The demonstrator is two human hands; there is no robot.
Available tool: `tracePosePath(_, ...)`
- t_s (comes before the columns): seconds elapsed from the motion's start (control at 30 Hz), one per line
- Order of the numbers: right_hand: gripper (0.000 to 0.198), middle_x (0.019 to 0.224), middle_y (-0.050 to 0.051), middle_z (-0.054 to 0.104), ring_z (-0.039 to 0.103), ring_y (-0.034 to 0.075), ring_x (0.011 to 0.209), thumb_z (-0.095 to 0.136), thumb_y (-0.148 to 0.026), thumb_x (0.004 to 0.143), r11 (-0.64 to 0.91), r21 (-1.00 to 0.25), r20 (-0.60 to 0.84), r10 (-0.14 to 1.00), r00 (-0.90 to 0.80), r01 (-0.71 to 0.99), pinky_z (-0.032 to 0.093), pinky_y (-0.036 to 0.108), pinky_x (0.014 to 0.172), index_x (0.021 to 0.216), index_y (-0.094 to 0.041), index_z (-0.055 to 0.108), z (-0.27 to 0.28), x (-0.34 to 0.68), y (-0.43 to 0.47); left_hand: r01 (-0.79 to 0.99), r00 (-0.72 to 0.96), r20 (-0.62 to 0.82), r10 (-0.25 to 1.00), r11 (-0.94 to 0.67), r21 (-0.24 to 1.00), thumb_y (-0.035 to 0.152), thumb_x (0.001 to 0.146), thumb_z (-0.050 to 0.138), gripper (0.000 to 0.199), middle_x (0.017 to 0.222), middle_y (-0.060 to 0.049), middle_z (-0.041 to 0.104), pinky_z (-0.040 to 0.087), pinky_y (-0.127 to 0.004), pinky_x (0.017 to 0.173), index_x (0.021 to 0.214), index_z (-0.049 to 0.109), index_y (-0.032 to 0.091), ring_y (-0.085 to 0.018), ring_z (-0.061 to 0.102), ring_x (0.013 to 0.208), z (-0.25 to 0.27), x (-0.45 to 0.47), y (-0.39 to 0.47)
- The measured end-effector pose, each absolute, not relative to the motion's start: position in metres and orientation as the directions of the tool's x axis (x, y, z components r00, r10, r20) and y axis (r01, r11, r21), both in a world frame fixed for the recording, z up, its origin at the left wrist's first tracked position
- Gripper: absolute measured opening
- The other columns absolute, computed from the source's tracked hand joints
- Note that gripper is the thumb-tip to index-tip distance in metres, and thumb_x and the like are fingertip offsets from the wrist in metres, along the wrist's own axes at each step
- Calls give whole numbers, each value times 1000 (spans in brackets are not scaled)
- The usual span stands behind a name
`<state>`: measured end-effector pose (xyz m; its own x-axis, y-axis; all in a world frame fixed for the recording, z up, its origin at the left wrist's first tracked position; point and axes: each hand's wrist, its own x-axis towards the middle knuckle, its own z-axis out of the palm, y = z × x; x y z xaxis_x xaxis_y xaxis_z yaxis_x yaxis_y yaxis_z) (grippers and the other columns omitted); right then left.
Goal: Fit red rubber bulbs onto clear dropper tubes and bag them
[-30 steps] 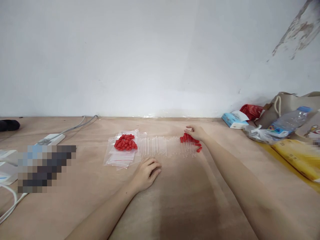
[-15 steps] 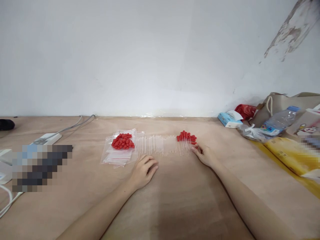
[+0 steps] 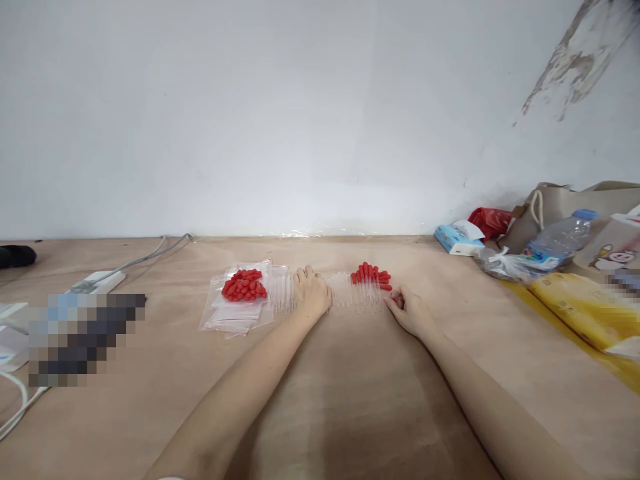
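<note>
My left hand point(image 3: 313, 293) lies over the middle of a row of thin clear dropper tubes point(image 3: 283, 293), fingers spread and reaching forward across them. The tubes under its palm are hidden. At the row's right end, several tubes wear red rubber bulbs point(image 3: 370, 272), fanned out. Just right of these, my right hand point(image 3: 413, 313) is closed in a pinch, with a bit of red showing between its fingers that looks like a rubber bulb. To the left, a pile of loose red bulbs point(image 3: 245, 287) rests on clear zip bags point(image 3: 233, 323).
At the right stand a blue tissue pack point(image 3: 457, 240), a plastic bottle point(image 3: 565, 237), a yellow package point(image 3: 585, 310) and bags. A power strip point(image 3: 103, 280) with cables and a blurred-out dark object point(image 3: 90, 340) lie on the left. A wall rises behind the table.
My left hand has moved forward and slightly right, from the table in front of the row onto the clear tubes. My right hand stays almost where it was, still pinched.
</note>
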<state>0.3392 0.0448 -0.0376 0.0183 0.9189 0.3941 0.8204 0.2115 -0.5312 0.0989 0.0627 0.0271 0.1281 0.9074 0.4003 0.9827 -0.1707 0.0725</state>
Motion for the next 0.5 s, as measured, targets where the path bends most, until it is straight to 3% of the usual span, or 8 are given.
tracePosePath(0.33,32,53,-4,47,47,14,48,45,-41,77,225,-545,409,912,22,808,35,25,51,95,-15,51,-35,337,43,990,-28,321,947,-18,138,20,69,55,20,92,-22,50,32,-43,76,76,62,3,-35,42,93,27,119,77)
tracePosePath(0.5,29,56,0,50,47,14,51,45,-42,78,270,-528,453,891,-2,805,37,26,53,77,-16,60,-36,340,44,969,61,351,934,-140,204,20,79,45,20,95,-20,50,35,-41,75,80,59,5,-32,43,94,37,112,64)
